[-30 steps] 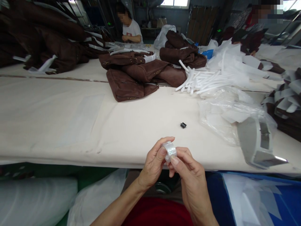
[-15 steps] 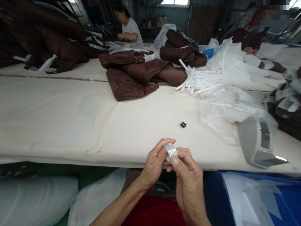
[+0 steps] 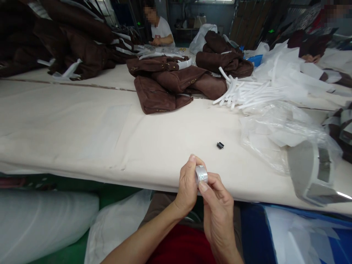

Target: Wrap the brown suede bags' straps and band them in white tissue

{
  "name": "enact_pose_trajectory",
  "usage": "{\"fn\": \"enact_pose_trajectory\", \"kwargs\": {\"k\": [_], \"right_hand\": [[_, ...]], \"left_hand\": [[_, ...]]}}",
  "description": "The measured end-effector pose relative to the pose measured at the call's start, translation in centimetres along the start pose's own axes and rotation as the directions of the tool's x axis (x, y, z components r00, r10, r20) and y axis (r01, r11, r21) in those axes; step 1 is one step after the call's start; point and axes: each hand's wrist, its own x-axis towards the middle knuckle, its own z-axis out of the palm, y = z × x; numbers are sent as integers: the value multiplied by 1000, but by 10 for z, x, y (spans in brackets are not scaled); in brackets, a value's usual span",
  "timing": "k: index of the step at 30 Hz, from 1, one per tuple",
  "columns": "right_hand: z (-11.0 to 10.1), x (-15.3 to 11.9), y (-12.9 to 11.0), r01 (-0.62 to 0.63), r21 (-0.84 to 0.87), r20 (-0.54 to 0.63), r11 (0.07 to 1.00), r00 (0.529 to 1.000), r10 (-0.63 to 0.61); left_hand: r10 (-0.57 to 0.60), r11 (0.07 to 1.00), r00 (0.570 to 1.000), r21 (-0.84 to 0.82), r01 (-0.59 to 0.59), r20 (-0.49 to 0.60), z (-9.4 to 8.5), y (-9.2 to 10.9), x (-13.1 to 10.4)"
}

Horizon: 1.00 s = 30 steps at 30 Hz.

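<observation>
A small roll of clear tape (image 3: 202, 173) with a printed inner or outer band is held up between my two hands, just over the table's front edge. My left hand (image 3: 188, 183) is closed round its left side, thumb raised at the top. With thumb and fingertips, my right hand (image 3: 217, 196) pinches the roll's lower right side. Beyond them on the table lies a small black spool-like piece (image 3: 220, 145). To the right stands a grey tape dispenser (image 3: 308, 172), its slot showing.
Brown leather bags (image 3: 165, 93) lie across the table (image 3: 104, 135), beside white foam rods (image 3: 242, 91) and crumpled clear plastic (image 3: 269, 135). More brown bags (image 3: 79, 47) are piled at the left. A person (image 3: 162, 31) sits across; another person's hand (image 3: 312, 58) shows at far right. A blue bin (image 3: 253, 231) stands below.
The view has shifted, so the table's things sit further right. My left thumb and fingers have moved up and changed their hold on the tape roll. My right hand keeps its pinch.
</observation>
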Motion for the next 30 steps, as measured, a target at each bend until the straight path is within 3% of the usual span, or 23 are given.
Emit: {"fn": "enact_pose_trajectory", "kwargs": {"k": [17, 25, 30], "right_hand": [[7, -6, 9, 10, 18, -120, 1000, 993, -8], [2, -7, 7, 7, 5, -16, 1000, 1000, -7], [2, -11, 8, 40, -38, -24, 999, 999, -41]], "left_hand": [[34, 999, 999, -6, -34, 8, 2, -9, -6], [-58, 993, 998, -102, 58, 1, 1, -11, -5], [-59, 992, 998, -111, 58, -3, -2, -9, -9]]}}
